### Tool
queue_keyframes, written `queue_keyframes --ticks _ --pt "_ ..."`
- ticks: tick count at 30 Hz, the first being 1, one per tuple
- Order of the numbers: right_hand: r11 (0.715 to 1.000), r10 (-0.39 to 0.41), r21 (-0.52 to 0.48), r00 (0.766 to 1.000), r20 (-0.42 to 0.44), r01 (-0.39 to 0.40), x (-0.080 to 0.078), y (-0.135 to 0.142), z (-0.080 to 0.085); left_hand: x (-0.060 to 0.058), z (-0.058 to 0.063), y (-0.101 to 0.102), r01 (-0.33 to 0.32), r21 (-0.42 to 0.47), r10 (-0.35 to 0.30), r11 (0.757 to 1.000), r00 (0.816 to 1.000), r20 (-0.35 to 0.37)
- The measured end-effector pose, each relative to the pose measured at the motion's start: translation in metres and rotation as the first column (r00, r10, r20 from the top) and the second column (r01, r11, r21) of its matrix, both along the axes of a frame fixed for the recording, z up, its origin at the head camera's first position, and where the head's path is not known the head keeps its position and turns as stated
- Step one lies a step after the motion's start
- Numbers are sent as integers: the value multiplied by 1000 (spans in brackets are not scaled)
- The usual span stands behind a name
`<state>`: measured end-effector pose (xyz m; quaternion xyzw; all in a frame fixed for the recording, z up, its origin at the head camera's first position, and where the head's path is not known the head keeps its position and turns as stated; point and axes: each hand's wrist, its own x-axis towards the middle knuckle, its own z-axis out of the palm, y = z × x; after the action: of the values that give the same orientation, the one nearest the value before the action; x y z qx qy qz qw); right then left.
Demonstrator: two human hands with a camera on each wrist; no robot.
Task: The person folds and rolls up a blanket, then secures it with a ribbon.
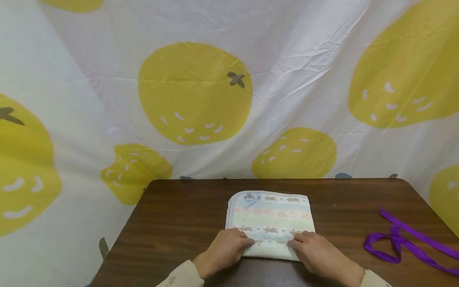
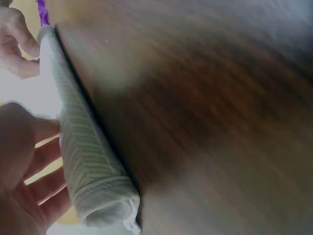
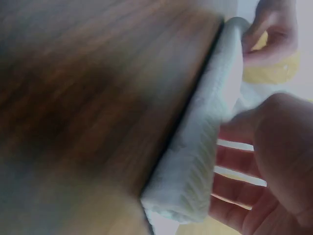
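A folded cloth (image 1: 270,217), printed with rows of brown rabbits, pink motifs and blue zigzags, lies flat on the table. My left hand (image 1: 227,247) rests on its near left part, and my right hand (image 1: 315,249) on its near right corner. Up close in the left wrist view, the cloth's near side (image 2: 93,152) is a thick rounded fold with an open rolled end, the left fingers spread against its top. The right wrist view shows the right hand (image 3: 279,156) likewise, extended fingers touching the quilted fold.
A purple ribbon (image 1: 412,229) lies loosely looped on the right side of the dark wood table (image 1: 179,223). Behind the table's far edge hangs a white sheet (image 1: 89,79) with big yellow fruit printed on it.
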<state>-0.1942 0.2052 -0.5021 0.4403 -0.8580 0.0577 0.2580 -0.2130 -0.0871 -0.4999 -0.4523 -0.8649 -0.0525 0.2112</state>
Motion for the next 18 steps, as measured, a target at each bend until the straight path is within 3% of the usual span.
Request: queue_keyframes --ticks 8,18 --pt "995 -56 87 981 185 41 4 5 7 6 3 -8 8 -106 1 994 996 85" --pt "998 -50 39 976 213 43 1 6 6 4 2 -10 6 -104 3 995 996 89"
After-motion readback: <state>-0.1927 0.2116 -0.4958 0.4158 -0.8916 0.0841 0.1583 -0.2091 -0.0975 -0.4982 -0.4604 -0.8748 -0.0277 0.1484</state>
